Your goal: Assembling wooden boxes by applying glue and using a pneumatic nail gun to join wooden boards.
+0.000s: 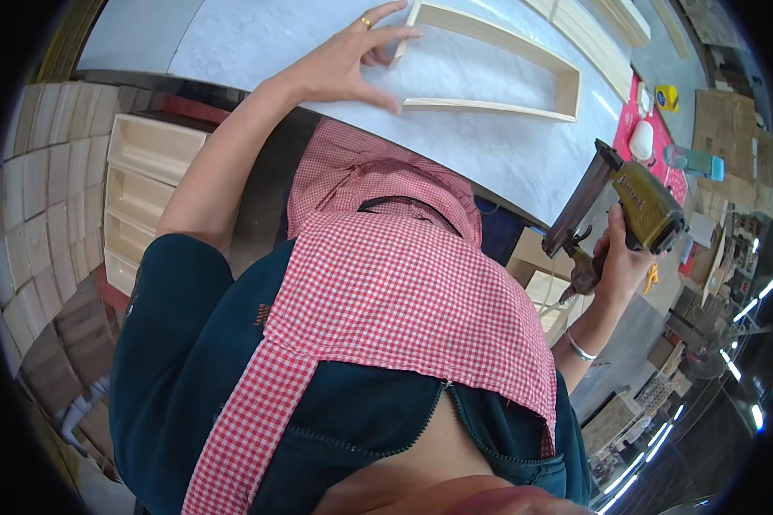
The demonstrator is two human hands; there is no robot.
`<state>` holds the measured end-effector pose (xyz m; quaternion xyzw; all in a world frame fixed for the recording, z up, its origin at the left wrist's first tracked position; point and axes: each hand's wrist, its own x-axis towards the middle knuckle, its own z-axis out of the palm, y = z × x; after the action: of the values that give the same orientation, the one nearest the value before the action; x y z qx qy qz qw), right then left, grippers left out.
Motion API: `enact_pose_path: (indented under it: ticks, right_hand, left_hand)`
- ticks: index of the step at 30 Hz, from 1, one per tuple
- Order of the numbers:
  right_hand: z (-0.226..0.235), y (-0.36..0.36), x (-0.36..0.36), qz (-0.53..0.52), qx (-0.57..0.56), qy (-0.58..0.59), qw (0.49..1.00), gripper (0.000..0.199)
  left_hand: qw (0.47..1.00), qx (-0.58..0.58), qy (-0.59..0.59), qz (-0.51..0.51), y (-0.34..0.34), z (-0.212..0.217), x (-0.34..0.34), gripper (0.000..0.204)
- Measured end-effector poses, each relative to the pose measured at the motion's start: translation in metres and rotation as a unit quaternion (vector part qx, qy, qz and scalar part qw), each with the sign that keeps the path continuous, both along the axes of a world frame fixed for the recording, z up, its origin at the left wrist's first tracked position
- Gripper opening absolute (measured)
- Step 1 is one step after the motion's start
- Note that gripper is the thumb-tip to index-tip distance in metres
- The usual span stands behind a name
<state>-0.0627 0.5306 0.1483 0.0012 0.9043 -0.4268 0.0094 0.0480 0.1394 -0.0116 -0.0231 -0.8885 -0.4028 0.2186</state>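
A shallow rectangular frame of pale wood [498, 106] lies on the worktable, its long sides running left to right. At its left end is my left hand [352, 64], thumb and fingers spread apart. The fingertips reach the end board and the thumb is beside the near corner; no closed grip shows. A ring is on one finger. My right hand [623, 257] is wrapped round the handle of a pneumatic nail gun [648, 206], held up off the table's near right edge. Its dark magazine points away to the upper left, and the trigger faces my body.
Long pale wood strips [575, 43] lie along the table's far side. A red mat [631, 116] at the right bears a white computer mouse [641, 140]; a yellow container [666, 99] and a teal-lidded clear bottle [700, 163] are nearby. Wooden boxes [146, 180] and stacked boards [51, 189] stand left.
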Motion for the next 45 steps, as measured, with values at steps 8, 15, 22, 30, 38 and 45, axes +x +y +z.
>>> enact_pose_path:
  ticks: [8,15,22,30,38,45]
  right_hand:
    - [-0.072,0.088,-0.079,0.069,0.214,0.119,0.967,0.034]
    - [-0.140,0.161,-0.114,-0.030,0.375,0.046,0.925,0.036]
    - [-0.085,0.084,-0.093,0.007,0.357,0.255,0.899,0.050]
    - [-0.044,-0.105,-0.009,0.523,0.097,0.385,0.754,0.080]
    - [-0.075,-0.136,-0.057,0.586,0.042,0.245,0.771,0.050]
    - [-0.084,-0.152,-0.050,0.609,0.080,0.234,0.753,0.062]
  left_hand:
    - [0.998,0.024,-0.048,-0.026,0.021,0.007,0.017,0.038]
    - [0.993,-0.059,-0.021,-0.095,0.034,0.005,0.000,0.009]
    - [0.975,0.159,-0.107,-0.112,0.040,0.031,0.005,0.016]
    - [0.857,0.402,-0.261,-0.189,0.035,0.064,-0.032,0.015]
    - [0.904,0.366,-0.162,-0.154,0.049,0.050,-0.037,0.041]
    - [0.900,0.418,-0.067,-0.101,0.053,0.003,-0.018,0.070]
